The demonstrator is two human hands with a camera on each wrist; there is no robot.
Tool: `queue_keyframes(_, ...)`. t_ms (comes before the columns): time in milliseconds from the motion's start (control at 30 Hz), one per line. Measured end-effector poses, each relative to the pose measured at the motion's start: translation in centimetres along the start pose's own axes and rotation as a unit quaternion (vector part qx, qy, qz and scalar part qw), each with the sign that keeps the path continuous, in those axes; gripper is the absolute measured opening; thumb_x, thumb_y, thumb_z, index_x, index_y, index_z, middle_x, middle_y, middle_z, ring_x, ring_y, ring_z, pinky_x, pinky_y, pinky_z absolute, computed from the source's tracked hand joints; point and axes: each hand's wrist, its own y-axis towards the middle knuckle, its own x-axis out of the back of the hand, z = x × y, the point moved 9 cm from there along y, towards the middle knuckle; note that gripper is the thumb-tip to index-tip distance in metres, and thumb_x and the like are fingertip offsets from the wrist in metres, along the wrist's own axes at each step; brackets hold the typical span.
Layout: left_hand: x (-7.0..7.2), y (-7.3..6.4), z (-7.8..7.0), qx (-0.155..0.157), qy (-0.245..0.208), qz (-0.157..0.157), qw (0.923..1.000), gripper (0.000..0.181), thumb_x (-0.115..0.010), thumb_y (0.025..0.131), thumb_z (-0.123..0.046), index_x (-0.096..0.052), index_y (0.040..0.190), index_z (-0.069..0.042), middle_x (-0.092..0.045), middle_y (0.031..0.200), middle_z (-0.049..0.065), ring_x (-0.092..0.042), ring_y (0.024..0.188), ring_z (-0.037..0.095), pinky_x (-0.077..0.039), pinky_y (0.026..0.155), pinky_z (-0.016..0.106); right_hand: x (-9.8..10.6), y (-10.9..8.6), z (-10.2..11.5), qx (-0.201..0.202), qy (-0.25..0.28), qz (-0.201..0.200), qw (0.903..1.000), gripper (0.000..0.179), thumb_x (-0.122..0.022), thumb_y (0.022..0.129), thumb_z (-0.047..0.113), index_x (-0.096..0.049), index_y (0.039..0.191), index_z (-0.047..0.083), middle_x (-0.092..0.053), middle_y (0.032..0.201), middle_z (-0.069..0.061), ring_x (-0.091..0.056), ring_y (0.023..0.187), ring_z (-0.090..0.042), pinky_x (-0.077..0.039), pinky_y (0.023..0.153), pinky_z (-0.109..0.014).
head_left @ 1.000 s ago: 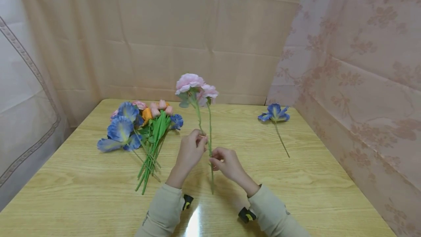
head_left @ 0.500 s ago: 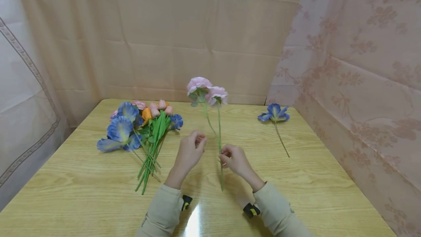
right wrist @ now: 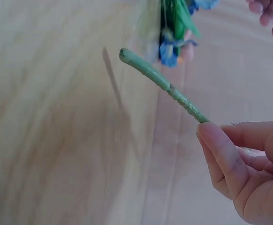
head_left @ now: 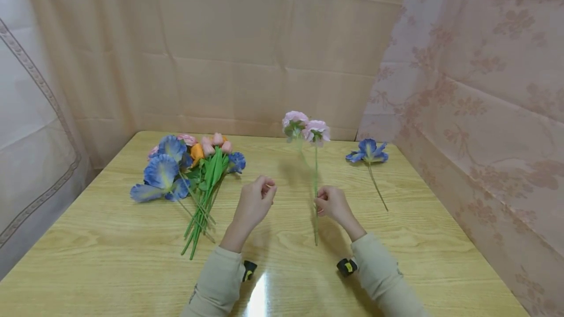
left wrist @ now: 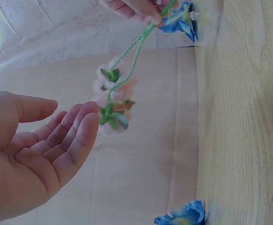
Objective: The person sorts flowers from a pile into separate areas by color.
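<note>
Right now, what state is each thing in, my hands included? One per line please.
Left hand: fingers relaxed, holding nothing.
Right hand: pinching a green stem.
Pink flowers: held off the table, blooms uppermost.
Mixed flower bunch: lying on the table.
Single blue flower: lying apart from the bunch.
Beige curtain: hanging, creased.

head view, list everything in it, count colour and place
table: 1, yellowish wood, foreground
paired blooms: 2, pale pink, on green stems in the right hand
lone flower: 1, blue, right on table
piled blue blooms: 3+, blue, left on table
piled tulips: 3+, pink, same pile
orange blooms: 1+, orange, same pile
frilly blooms: 1+, pink, same pile
cloths: 3, tan behind, pinkish floral right, whitish left
wrist devices: 2, black and yellow, by the sleeves
sleeves: 2, beige, bottom
left hand: 1, bare, empty, left of centre
right hand: 1, bare, right of centre
</note>
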Motion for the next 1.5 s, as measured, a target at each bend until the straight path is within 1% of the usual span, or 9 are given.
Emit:
queue_keyframes(233, -0.1, 0.0, 0.1, -0.003, 0.014, 0.002, 0.9999, 0.007, -0.057, 0.086, -0.005, -0.06, 0.087, 0.001, -0.058, 0.064, 0.003, -0.054, 0.051, 0.01, -0.042, 0.046, 0.023, 0.7, 0.9, -2.3, -0.051, -0.011, 0.009, 0.9986, 0.004, -0.055, 0.082, -0.008, -0.053, 0.078, -0.009, -0.055, 0.068, -0.014, -0.058, 0.052, -0.023, -0.052, 0.051, -0.031)
queue_keyframes(467, -0.2, -0.1, 0.2, 0.001, 0.013, 0.01, 0.9999, 0.007, -0.056, 0.087, -0.006, -0.06, 0.087, -0.001, -0.056, 0.062, 0.001, -0.052, 0.049, 0.009, -0.042, 0.044, 0.023, 1.3, 1.3, -4.0, -0.104, -0.02, 0.023, 0.9941, 0.008, -0.054, 0.082, -0.008, -0.052, 0.074, -0.008, -0.056, 0.069, -0.014, -0.059, 0.053, -0.02, -0.052, 0.053, -0.032)
queue_keyframes(667, -0.4, -0.2, 0.2, -0.004, 0.01, 0.019, 0.9998, 0.006, -0.056, 0.087, -0.005, -0.059, 0.087, -0.001, -0.055, 0.061, 0.001, -0.051, 0.048, 0.008, -0.041, 0.043, 0.023, 1.8, 2.0, -5.2, -0.113, -0.019, 0.022, 0.9932, 0.012, -0.055, 0.08, -0.009, -0.051, 0.069, -0.007, -0.056, 0.065, -0.013, -0.058, 0.048, -0.018, -0.051, 0.049, -0.031)
queue_keyframes(833, -0.5, -0.2, 0.2, 0.001, 0.01, 0.026, 0.9996, 0.006, -0.055, 0.087, -0.006, -0.059, 0.087, -0.001, -0.058, 0.065, 0.007, -0.052, 0.05, 0.008, -0.042, 0.044, 0.023, 2.0, 2.6, -6.2, -0.12, -0.028, 0.025, 0.992, 0.012, -0.053, 0.078, -0.011, -0.051, 0.067, -0.007, -0.054, 0.06, -0.011, -0.055, 0.045, -0.015, -0.051, 0.047, -0.028)
queue_keyframes(900, -0.5, -0.3, 0.3, 0.004, 0.012, 0.028, 0.9995, 0.007, -0.055, 0.088, -0.007, -0.059, 0.087, -0.001, -0.058, 0.065, 0.006, -0.052, 0.05, 0.008, -0.042, 0.044, 0.023, 2.1, 2.7, -6.5, -0.123, -0.034, 0.03, 0.9913, 0.012, -0.053, 0.078, -0.011, -0.051, 0.066, -0.007, -0.053, 0.057, -0.011, -0.054, 0.044, -0.014, -0.05, 0.046, -0.028)
queue_keyframes(1067, -0.7, -0.3, 0.5, 0.006, 0.014, 0.03, 0.9994, 0.006, -0.056, 0.087, -0.007, -0.059, 0.086, -0.002, -0.055, 0.062, 0.0, -0.05, 0.05, 0.008, -0.041, 0.044, 0.023, 2.2, 3.0, -7.1, -0.133, -0.049, 0.04, 0.9891, 0.017, -0.053, 0.077, -0.011, -0.049, 0.062, -0.003, -0.053, 0.053, -0.01, -0.054, 0.041, -0.014, -0.05, 0.045, -0.028)
queue_keyframes(1233, -0.8, -0.4, 0.7, 0.013, 0.013, 0.034, 0.9992, 0.005, -0.056, 0.087, -0.007, -0.059, 0.086, -0.003, -0.055, 0.063, 0.0, -0.05, 0.05, 0.008, -0.041, 0.045, 0.023, 2.2, 3.3, -7.5, -0.131, -0.066, 0.041, 0.9883, 0.025, -0.053, 0.076, -0.011, -0.046, 0.055, 0.001, -0.051, 0.048, -0.008, -0.054, 0.039, -0.015, -0.05, 0.044, -0.029)
queue_keyframes(1333, -0.8, -0.4, 0.8, 0.017, 0.015, 0.036, 0.9991, 0.005, -0.056, 0.087, -0.008, -0.059, 0.086, -0.003, -0.055, 0.063, 0.0, -0.05, 0.05, 0.008, -0.041, 0.045, 0.024, 2.3, 3.3, -7.7, -0.13, -0.069, 0.039, 0.9884, 0.023, -0.055, 0.077, -0.01, -0.049, 0.056, -0.001, -0.051, 0.049, -0.008, -0.053, 0.039, -0.014, -0.049, 0.044, -0.028)
queue_keyframes(1500, -0.9, -0.4, 0.8, 0.011, 0.023, 0.038, 0.9989, 0.006, -0.055, 0.088, -0.009, -0.059, 0.085, -0.004, -0.054, 0.061, -0.002, -0.049, 0.049, 0.008, -0.04, 0.045, 0.024, 2.3, 3.2, -8.0, -0.138, -0.066, 0.039, 0.9875, 0.014, -0.056, 0.076, -0.01, -0.055, 0.063, -0.008, -0.054, 0.052, -0.012, -0.055, 0.04, -0.016, -0.05, 0.044, -0.028)
